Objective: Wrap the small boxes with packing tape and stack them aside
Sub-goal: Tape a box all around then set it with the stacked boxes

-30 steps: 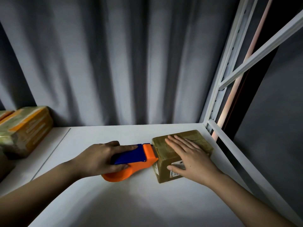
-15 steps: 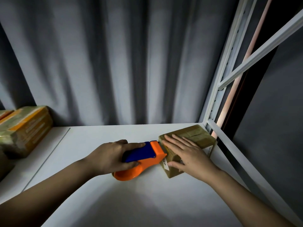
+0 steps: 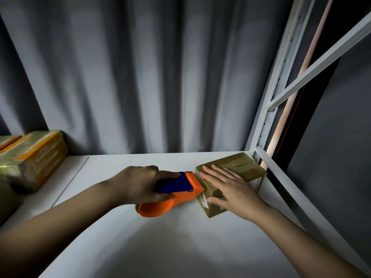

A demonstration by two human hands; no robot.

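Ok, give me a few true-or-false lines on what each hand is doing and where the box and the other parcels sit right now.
1. The left hand grips the tape dispenser. True.
2. The right hand is lifting the box off the shelf. False: it lies flat on top with fingers straight, and the box sits on the shelf.
3. The dispenser's front end meets the box's left side. True.
4. The box is at the shelf's left end. False: it is at the right end, by the white frame.
5. The wrapped parcels lie at the far right. False: they are at the left edge.
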